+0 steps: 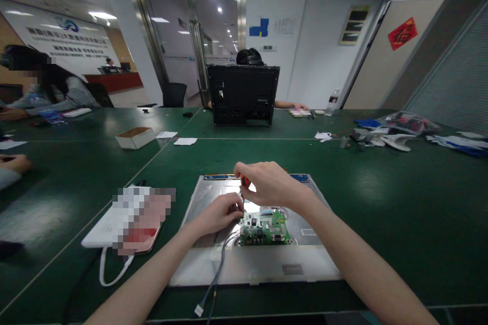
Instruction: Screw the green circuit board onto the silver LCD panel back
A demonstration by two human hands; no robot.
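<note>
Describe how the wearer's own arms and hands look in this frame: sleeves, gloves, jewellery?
Both forearms are bare to the frame's lower edge, no sleeves showing. The left hand and right hand are ungloved. No watch, bracelet or ring is visible on either.

One circuit board (265,228), one metal panel (251,259), one cardboard box (135,137), two hands (244,198)

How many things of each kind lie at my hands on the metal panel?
Metal panel: 1
Green circuit board: 1
Orange-handled screwdriver: 1
Grey cable: 1
Total: 4
</note>
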